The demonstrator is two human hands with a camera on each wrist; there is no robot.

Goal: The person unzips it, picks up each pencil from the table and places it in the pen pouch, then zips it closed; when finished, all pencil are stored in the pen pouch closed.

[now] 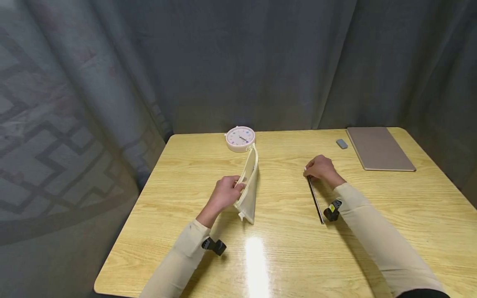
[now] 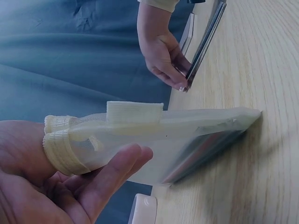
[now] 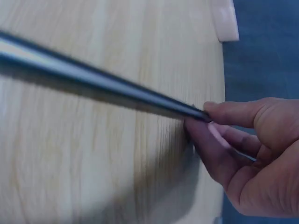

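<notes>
A cream, translucent zip pouch (image 1: 249, 198) stands on edge in front of me, its zipped mouth parted. My left hand (image 1: 225, 191) grips its near side at the mouth, thumb and fingers curled on the edge. In the left wrist view, something dark with a reddish streak shows through the pouch's wall (image 2: 140, 130) near the table. My right hand (image 1: 320, 167) pinches the far end of a slim, dark, glossy rod (image 1: 316, 202) between thumb and fingers. The rod slants toward me, its near end close over the table; its exact kind I cannot tell.
A round pink clock (image 1: 235, 142) lies face up behind the pouch. At the back right are a small grey eraser-like block (image 1: 341, 144) and a flat taupe notebook (image 1: 380, 149). The wooden table (image 1: 179, 165) ends at grey curtains (image 1: 238, 66).
</notes>
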